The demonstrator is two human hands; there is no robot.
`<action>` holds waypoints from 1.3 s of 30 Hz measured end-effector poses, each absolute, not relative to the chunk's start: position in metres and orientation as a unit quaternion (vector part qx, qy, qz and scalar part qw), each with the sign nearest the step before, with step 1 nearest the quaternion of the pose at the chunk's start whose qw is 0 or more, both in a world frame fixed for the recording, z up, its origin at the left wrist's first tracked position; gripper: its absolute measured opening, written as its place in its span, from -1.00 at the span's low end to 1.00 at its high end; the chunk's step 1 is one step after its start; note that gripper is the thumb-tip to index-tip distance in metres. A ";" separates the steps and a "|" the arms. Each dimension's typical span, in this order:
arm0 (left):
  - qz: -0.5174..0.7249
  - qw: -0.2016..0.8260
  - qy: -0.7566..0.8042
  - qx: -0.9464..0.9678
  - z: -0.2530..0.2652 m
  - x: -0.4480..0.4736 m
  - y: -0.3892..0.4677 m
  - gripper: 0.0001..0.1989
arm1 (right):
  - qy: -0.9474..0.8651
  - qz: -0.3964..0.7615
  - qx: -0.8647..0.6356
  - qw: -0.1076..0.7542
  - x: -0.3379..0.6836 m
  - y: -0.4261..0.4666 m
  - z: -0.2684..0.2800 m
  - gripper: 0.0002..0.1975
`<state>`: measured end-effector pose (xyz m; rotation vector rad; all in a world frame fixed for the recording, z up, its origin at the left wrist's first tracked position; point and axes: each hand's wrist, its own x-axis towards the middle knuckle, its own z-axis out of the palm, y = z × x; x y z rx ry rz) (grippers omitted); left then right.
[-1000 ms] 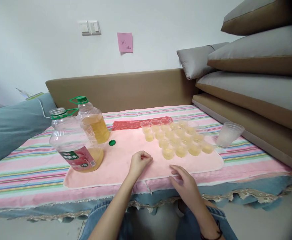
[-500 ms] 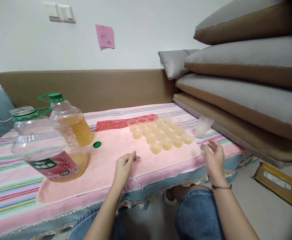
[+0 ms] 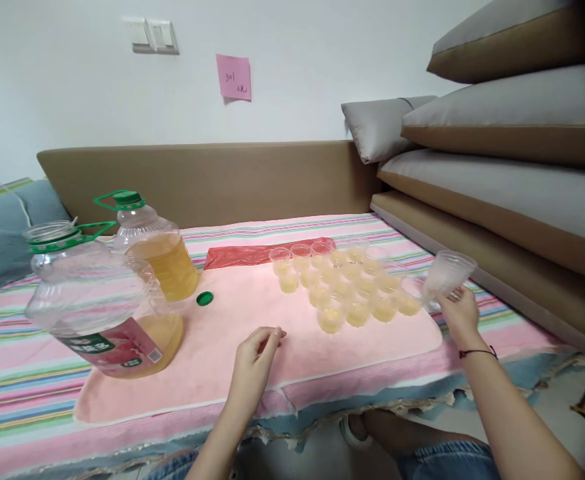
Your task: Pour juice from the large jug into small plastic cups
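Observation:
At the right end of the cup rows, my right hand (image 3: 459, 312) has its fingers closed around the lower part of a tilted stack of clear plastic cups (image 3: 448, 272). My left hand (image 3: 256, 357) hovers at or rests on the pink mat (image 3: 172, 400), its fingers curled in and thumb against them, with nothing visible inside. Between and beyond my hands stand several rows of clear plastic cups (image 3: 332, 319) holding pale yellow drink. To the left is a large open plastic bottle (image 3: 107, 327), partly filled with yellow drink. Behind it stands a capped bottle (image 3: 167, 260) holding more.
A green bottle cap (image 3: 205, 298) lies on the mat. Behind the cups is a crumpled red plastic bag (image 3: 242, 256). Tall stacked cushions (image 3: 502, 173) border the right side, and a brown backrest (image 3: 212, 183) runs along the wall. A blue cushion (image 3: 9, 227) sits far left.
My right hand has moved up and right to the cup stack and closed on it. My left hand stays by the mat, still curled. The view has shifted slightly.

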<state>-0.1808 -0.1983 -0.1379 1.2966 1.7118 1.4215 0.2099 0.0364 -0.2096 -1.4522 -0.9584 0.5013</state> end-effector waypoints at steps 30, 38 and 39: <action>0.550 0.530 0.379 0.523 -0.142 -0.155 -0.211 -0.18 | -0.764 0.496 -0.298 0.286 0.087 -0.170 -0.178 -0.54; 0.592 0.520 0.365 0.496 -0.146 -0.157 -0.210 -0.19 | -0.756 0.525 -0.274 0.278 0.067 -0.172 -0.174 -0.56; 0.594 0.523 0.361 0.494 -0.146 -0.158 -0.210 -0.19 | -0.756 0.523 -0.277 0.279 0.066 -0.173 -0.174 -0.55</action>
